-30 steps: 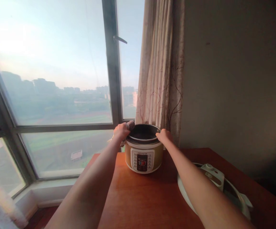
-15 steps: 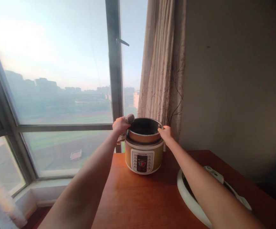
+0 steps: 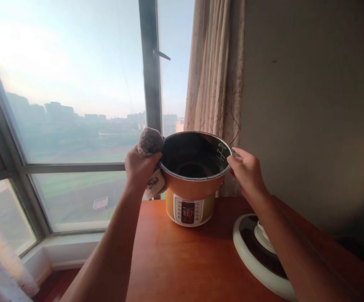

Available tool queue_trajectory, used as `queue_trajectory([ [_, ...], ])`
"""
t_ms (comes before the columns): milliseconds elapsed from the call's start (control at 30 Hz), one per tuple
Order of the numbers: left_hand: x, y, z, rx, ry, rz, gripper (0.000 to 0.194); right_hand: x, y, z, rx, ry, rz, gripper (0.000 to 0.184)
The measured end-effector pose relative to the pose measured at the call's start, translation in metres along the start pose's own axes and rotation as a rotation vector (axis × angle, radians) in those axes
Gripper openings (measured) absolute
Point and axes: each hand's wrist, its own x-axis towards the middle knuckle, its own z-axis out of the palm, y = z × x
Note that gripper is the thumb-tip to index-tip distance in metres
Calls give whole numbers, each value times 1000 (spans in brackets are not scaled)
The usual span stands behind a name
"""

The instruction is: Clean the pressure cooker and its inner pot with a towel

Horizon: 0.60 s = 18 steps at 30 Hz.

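Between my hands hangs the rice cooker's inner pot, orange-brown outside and dark inside, with pale level marks on its inner wall. My left hand is closed on its left rim and also holds a bunched grey cloth, part of which hangs below the hand. On the opposite rim, my right hand pinches the edge between thumb and fingers. Behind and below the pot stands the yellow and white rice cooker, its control panel facing me and its top hidden by the pot.
The cooker's white-rimmed lid lies on the wooden table at the right, partly behind my right forearm. A large window is at the left, with a curtain beside it. A wall bounds the right side.
Both hands have brought the inner pot up out of the cooker and closer to me. More of the cloth and the lid now shows. The cooker has stayed in place.
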Motion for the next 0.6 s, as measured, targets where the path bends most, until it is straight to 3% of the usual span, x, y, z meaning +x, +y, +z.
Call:
queue_trajectory([
  [133, -61, 18, -51, 137, 21, -30, 27, -70, 0, -32, 98, -56, 96, 63],
  [267, -117, 9, -83, 180, -90, -128, 27, -138, 18, -47, 99, -114, 274, 69],
  [433, -162, -34, -95, 185, -233, -194, 29, -201, 57, -42, 94, -126, 420, 73],
  [600, -185, -68, -91, 125, -367, -218, 34, -231, 89, -31, 148, -199, 491, 77],
])
